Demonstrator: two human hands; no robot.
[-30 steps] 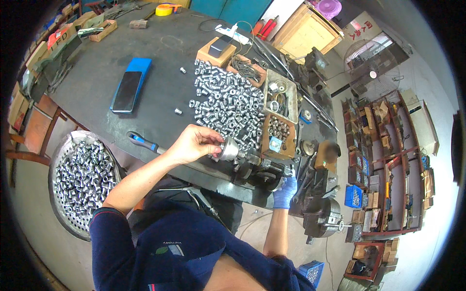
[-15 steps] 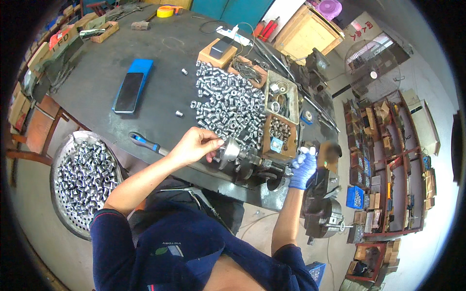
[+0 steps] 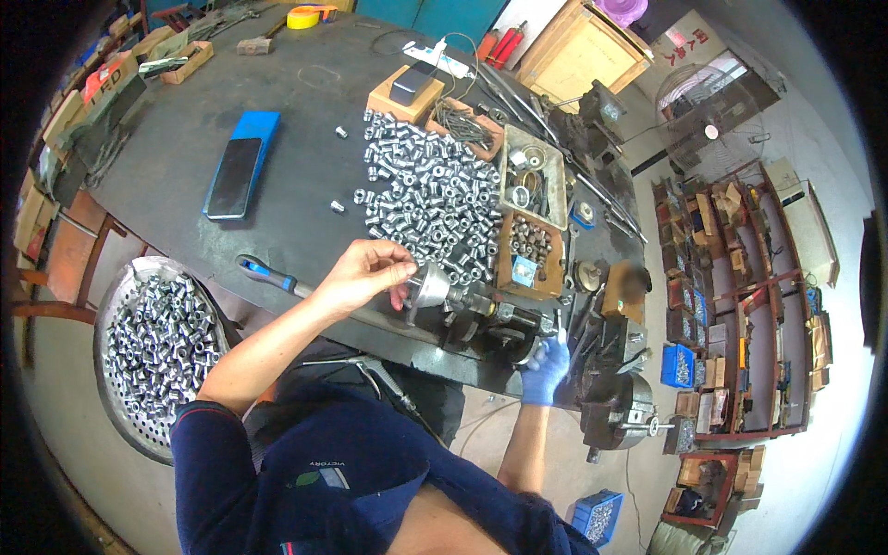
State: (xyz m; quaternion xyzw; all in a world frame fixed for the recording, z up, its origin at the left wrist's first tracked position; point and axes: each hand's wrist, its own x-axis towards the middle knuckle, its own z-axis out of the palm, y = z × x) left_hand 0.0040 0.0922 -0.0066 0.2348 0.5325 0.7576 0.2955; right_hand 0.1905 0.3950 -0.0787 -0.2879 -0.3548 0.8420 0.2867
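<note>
My bare left hand (image 3: 368, 275) is at the left face of a cone-shaped metal chuck (image 3: 431, 286); its thumb and fingers are pinched together, and whatever lies between them is hidden. The chuck belongs to a small bench machine (image 3: 504, 316) along the table's near edge. At that machine's right end, my right hand (image 3: 546, 368), in a blue glove, is closed around a lever (image 3: 559, 326) whose thin metal end sticks up past the fingers. Just beyond the machine lies a heap of short shiny metal fittings (image 3: 435, 190).
Left of my arm stands a perforated round metal pan (image 3: 109, 396) full of similar fittings. A blue-handled tool (image 3: 266, 274) lies near the table edge, a phone (image 3: 235, 178) farther back. Small-parts boxes (image 3: 529, 289) sit behind the machine, and a vise (image 3: 622, 412) is at right.
My right hand has swung down and left, toward me, at the machine's right end. My left hand stays by the chuck. The whole view has shifted slightly.
</note>
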